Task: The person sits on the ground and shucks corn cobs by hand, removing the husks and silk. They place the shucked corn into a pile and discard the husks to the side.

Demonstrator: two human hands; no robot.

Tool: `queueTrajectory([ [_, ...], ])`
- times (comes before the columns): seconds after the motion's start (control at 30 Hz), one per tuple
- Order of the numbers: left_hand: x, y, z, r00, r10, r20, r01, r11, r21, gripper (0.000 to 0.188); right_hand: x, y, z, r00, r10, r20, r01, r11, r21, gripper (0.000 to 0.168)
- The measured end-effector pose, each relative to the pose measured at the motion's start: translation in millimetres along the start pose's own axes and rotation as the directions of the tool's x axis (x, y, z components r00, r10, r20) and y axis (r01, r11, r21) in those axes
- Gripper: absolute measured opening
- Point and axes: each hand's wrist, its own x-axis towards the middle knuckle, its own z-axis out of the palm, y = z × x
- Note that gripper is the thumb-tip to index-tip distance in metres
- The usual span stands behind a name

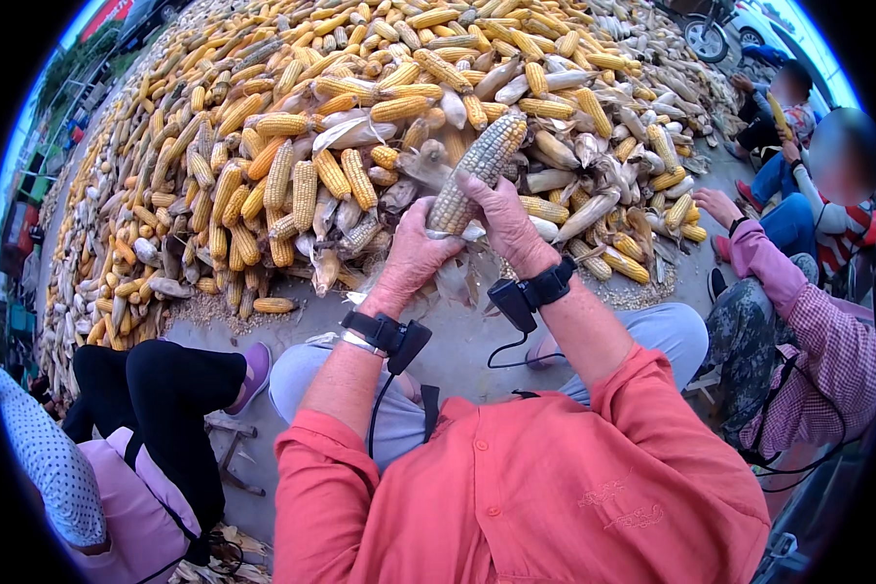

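Observation:
A large ear of corn [479, 169] with greyish kernels and a yellow tip slants up and to the right between my hands. My left hand [421, 244] grips its lower end, where pale husk [456, 233] shows. Around its right side are the fingers of my right hand [507, 219]. Loose dry husk leaves [454, 281] hang below the hands. Just beyond them rises a big heap of corn ears [321, 175], mostly bare and yellow, some still wrapped in dry husk. Each wrist wears a black strapped device with a cable.
People sit close on both sides: black-trousered legs [179, 394] at left, a pink-checked sleeve [821, 321] at right, others farther right. A small wooden stool [230, 445] stands at left. Loose kernels [215, 315] lie on the concrete floor [467, 350]. A motorcycle [704, 36] is parked beyond.

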Motion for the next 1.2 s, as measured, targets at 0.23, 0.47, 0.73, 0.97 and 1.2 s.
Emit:
queueTrajectory([
  [0.23, 1.4, 5.0, 5.3, 0.986, -0.147, 0.081, 0.166, 0.916, -0.366, 0.060, -5.0, -4.0, 25.7, 0.991, -0.042, -0.129, 0.078, 0.955, 0.286, 0.034],
  [0.47, -2.6, 0.4, 10.7, 0.981, -0.194, 0.020, 0.188, 0.912, -0.365, 0.043, -2.2, -2.0, 30.7, 0.998, -0.047, -0.040, 0.058, 0.944, 0.326, 0.036],
  [0.73, -4.7, 3.9, 18.7, 0.984, -0.049, -0.170, 0.065, 0.994, 0.090, 0.032, 2.9, 10.1, 24.8, 0.995, 0.037, -0.093, -0.008, 0.957, 0.289, 0.040],
  [0.97, -4.1, 4.3, 13.9, 0.998, 0.043, -0.036, -0.023, 0.898, 0.439, 0.031, 22.4, 15.7, -2.8, 0.917, 0.380, 0.122, -0.377, 0.727, 0.574, 0.041],
  [1.2, 4.0, -8.5, 11.8, 1.000, -0.006, -0.003, 0.006, 0.965, 0.262, 0.032, 26.3, 18.7, -4.1, 0.941, 0.338, 0.032, -0.285, 0.736, 0.614, 0.052],
])
